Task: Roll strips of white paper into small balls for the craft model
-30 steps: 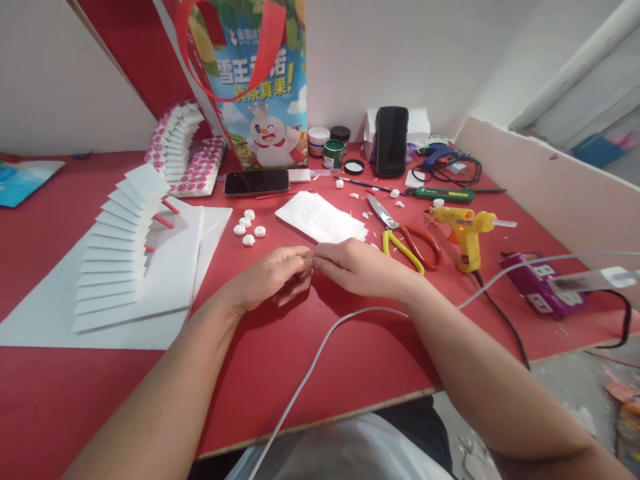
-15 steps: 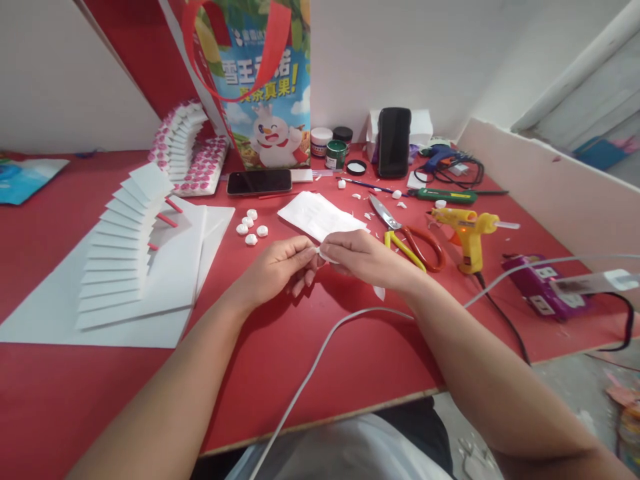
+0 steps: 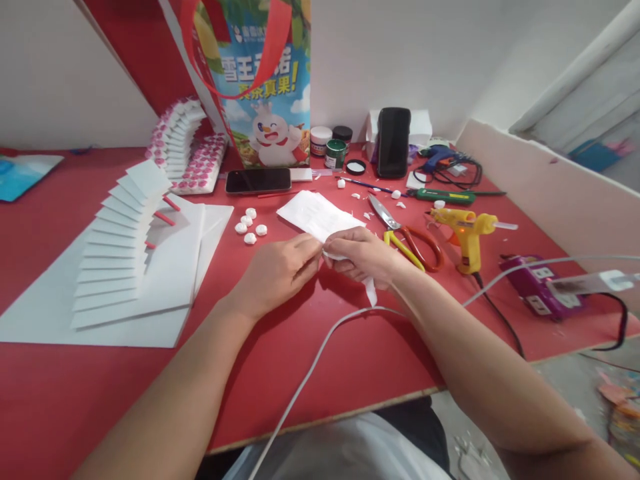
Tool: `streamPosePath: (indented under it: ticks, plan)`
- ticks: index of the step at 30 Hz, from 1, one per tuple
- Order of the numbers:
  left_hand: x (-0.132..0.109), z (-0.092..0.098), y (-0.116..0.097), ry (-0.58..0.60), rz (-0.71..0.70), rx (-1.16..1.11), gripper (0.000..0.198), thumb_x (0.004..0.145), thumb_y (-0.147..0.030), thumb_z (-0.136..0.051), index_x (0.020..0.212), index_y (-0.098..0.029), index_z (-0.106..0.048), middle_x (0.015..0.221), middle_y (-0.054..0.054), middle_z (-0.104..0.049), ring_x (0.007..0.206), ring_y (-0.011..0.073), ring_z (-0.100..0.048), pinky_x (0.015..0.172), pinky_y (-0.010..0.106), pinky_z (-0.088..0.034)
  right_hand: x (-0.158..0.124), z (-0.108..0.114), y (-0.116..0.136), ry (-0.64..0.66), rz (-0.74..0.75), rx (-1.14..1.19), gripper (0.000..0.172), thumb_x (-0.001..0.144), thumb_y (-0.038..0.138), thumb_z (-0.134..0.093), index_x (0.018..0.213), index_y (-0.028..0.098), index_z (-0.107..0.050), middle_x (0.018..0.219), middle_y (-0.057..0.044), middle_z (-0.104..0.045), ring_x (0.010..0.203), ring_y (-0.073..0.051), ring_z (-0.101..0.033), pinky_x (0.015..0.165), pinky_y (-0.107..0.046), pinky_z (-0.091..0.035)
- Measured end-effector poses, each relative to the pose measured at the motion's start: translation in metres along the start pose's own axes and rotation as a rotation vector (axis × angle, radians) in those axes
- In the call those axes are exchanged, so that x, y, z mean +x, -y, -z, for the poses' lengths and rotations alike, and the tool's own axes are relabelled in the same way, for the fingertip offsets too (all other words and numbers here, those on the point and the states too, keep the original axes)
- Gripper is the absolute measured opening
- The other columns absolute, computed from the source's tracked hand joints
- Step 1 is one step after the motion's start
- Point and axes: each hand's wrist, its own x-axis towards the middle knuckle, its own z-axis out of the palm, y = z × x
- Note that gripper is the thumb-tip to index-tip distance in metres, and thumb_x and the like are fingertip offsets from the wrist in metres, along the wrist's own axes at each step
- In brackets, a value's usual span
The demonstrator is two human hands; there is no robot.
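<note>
My left hand (image 3: 283, 270) and my right hand (image 3: 363, 252) meet above the middle of the table. The right fingers are closed on a white paper strip (image 3: 371, 292), whose loose tail hangs below the palm. My left thumb and fingertips pinch at the other end of the strip, mostly hidden behind the fingers. Just beyond both hands lies a stack of white paper sheets (image 3: 320, 215). Several small rolled white paper flowers (image 3: 250, 227) sit to the left of it.
Scissors (image 3: 407, 233) and a yellow glue gun (image 3: 467, 233) lie on the right, near a purple box (image 3: 543, 287). A white cable (image 3: 320, 363) crosses the red table (image 3: 280, 400). Fanned white card pieces (image 3: 115, 247) stand left. A phone (image 3: 259, 180) lies before a printed bag (image 3: 273, 87).
My left hand has turned so its back faces up more and its fingers curl under. The strip's tail now shows below my right hand, which has shifted slightly.
</note>
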Motion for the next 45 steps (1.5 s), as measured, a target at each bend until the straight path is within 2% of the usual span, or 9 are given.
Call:
streamPosePath:
  ticks: [3, 6, 9, 11, 19, 26, 33, 40, 45]
  plan:
    - [0.001, -0.002, -0.002, -0.049, 0.145, -0.241, 0.024, 0.097, -0.033, -0.045, 0.083, -0.019, -0.059, 0.076, 0.003, -0.062, 0.067, 0.0158, -0.057, 0.063, 0.026, -0.04, 0.0, 0.0, -0.004, -0.087, 0.286, -0.287, 0.024, 0.089, 0.021, -0.047, 0.066, 0.018, -0.051, 0.052, 0.005, -0.04, 0.047, -0.008, -0.031, 0.047, -0.023, -0.025]
    - [0.004, -0.002, -0.002, -0.005, 0.415, -0.718, 0.035, 0.096, -0.044, -0.041, 0.079, -0.018, -0.058, 0.068, 0.003, -0.063, 0.046, 0.0121, -0.052, 0.044, 0.024, -0.034, -0.005, 0.001, -0.006, -0.175, 0.576, -0.746, 0.025, 0.094, 0.023, -0.044, 0.073, 0.017, -0.054, 0.065, 0.0, -0.051, 0.06, -0.011, -0.042, 0.059, -0.025, -0.03]
    - [0.007, -0.001, 0.001, 0.173, 0.618, -1.094, 0.048, 0.096, -0.052, -0.033, 0.078, -0.017, -0.059, 0.065, 0.006, -0.066, 0.035, 0.0111, -0.048, 0.032, 0.023, -0.024, -0.01, 0.003, -0.007, -0.209, 0.664, -1.029, 0.025, 0.099, 0.025, -0.039, 0.081, 0.016, -0.055, 0.069, -0.002, -0.054, 0.061, -0.012, -0.039, 0.06, -0.027, -0.026]
    - [0.007, -0.001, 0.001, 0.217, 0.669, -1.18, 0.047, 0.096, -0.052, -0.037, 0.076, -0.016, -0.059, 0.06, 0.007, -0.066, 0.032, 0.01, -0.047, 0.031, 0.021, -0.022, -0.012, 0.003, -0.007, -0.192, 0.676, -1.154, 0.023, 0.099, 0.023, -0.039, 0.086, 0.016, -0.057, 0.074, -0.004, -0.057, 0.061, -0.013, -0.038, 0.059, -0.029, -0.023]
    - [0.003, -0.001, -0.001, 0.155, 0.587, -1.149, 0.033, 0.095, -0.041, -0.054, 0.072, -0.016, -0.055, 0.052, 0.005, -0.064, 0.029, 0.0068, -0.044, 0.031, 0.017, -0.025, -0.011, 0.002, -0.004, -0.168, 0.606, -1.377, 0.023, 0.094, 0.014, -0.043, 0.099, 0.013, -0.065, 0.084, -0.008, -0.062, 0.065, -0.016, -0.042, 0.058, -0.03, -0.021]
    - [0.004, -0.002, 0.004, 0.125, 0.567, -1.087, 0.031, 0.098, -0.037, -0.051, 0.075, -0.016, -0.053, 0.053, 0.004, -0.066, 0.028, 0.0051, -0.044, 0.031, 0.014, -0.025, -0.011, 0.007, -0.004, -0.139, 0.68, -1.271, 0.027, 0.092, 0.007, -0.044, 0.098, 0.011, -0.07, 0.089, -0.01, -0.065, 0.073, -0.017, -0.051, 0.064, -0.029, -0.031]
    - [0.001, 0.002, 0.007, 0.215, 0.503, -1.037, 0.026, 0.1, -0.038, -0.05, 0.088, -0.016, -0.056, 0.059, 0.001, -0.068, 0.033, 0.008, -0.053, 0.03, 0.014, -0.033, -0.011, 0.008, -0.004, -0.104, 0.706, -1.019, 0.028, 0.103, 0.021, -0.043, 0.095, 0.012, -0.068, 0.091, -0.01, -0.068, 0.081, -0.018, -0.06, 0.075, -0.028, -0.04]
    - [-0.001, 0.006, 0.005, 0.31, 0.43, -0.968, 0.026, 0.1, -0.042, -0.048, 0.09, -0.018, -0.052, 0.063, 0.001, -0.069, 0.038, 0.0112, -0.059, 0.035, 0.018, -0.04, -0.015, 0.008, -0.001, -0.072, 0.592, -1.088, 0.028, 0.103, 0.024, -0.04, 0.089, 0.014, -0.062, 0.08, -0.005, -0.063, 0.072, -0.015, -0.053, 0.067, -0.027, -0.032]
    - [-0.002, 0.002, 0.0, 0.207, 0.326, -0.64, 0.026, 0.101, -0.038, -0.041, 0.086, -0.02, -0.051, 0.062, -0.002, -0.063, 0.039, 0.0095, -0.051, 0.043, 0.021, -0.037, -0.016, 0.004, 0.0, -0.114, 0.522, -1.047, 0.024, 0.097, 0.021, -0.044, 0.074, 0.017, -0.049, 0.068, 0.0, -0.053, 0.06, -0.011, -0.043, 0.06, -0.027, -0.024]
